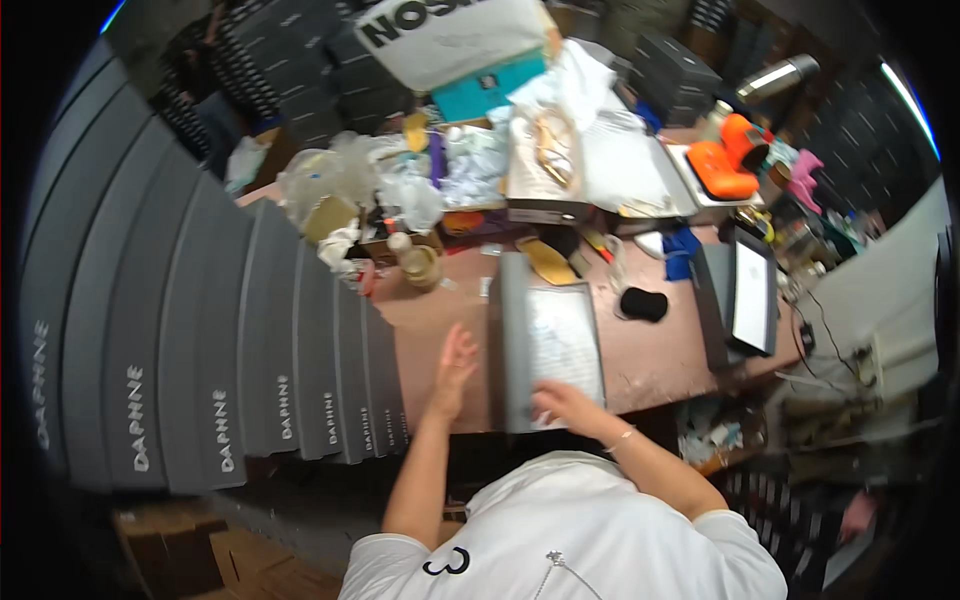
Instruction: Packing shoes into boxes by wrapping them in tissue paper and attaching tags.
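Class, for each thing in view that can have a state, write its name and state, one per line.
Left hand: raised, open, empty
Right hand: fingers bent, at the near end of the middle grey box; grip unclear
Middle grey box: open
White paper: lying inside that box
Grey boxes at left: seemingly shut
Box of gold shoes: open
Black pad: lying on the pink table
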Tool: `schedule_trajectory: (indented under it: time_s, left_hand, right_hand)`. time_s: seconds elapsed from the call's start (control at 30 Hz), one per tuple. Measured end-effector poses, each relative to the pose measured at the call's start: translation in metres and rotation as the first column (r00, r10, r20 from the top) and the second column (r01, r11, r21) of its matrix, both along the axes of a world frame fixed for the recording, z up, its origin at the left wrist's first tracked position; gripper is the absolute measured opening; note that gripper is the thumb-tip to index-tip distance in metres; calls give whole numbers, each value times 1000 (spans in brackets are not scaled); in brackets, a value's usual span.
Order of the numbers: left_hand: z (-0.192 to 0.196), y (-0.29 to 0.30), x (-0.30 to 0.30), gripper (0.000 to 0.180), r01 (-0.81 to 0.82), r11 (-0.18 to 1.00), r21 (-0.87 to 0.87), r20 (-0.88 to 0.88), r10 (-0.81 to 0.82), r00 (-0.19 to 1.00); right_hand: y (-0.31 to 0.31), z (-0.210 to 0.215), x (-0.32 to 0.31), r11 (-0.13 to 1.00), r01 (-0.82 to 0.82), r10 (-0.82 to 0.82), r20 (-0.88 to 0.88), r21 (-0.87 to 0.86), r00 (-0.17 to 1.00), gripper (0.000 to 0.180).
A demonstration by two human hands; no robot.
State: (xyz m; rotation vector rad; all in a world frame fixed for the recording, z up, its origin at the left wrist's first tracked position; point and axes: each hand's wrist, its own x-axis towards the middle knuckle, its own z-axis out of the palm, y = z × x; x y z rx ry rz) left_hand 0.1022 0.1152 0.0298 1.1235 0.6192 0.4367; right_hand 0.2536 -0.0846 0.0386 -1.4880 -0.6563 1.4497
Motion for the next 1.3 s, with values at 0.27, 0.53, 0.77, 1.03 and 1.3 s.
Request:
schedule_trajectory:
  time_s: [0.27,0.53,0.77,1.03,1.3]
  left_hand:
    - [-36,26,-50,57,81,530,844,-319,376,870]
    - [-3,-97,18,31,734,547,403,-308,-674,671]
    - [-58,-135,111,42,398,527,751,-64,-541,838]
    - [-88,-27,57,50,-22,904,427,-244,139,960]
    - [-69,-11,110,51,494,109,862,-502,57,863]
  right_hand:
    - [-33,1,-3,975,71,189,957,-209,220,90]
    - [-47,-35,34,975,215,-9,958,-55,288,16]
    - [56,35,-24,769,-528,80,765,360,639,30]
    - [-2,-12,57,988,-41,-76,701,149,709,40]
    - [42,-67,29,991,-102,126,892,-90,434,66]
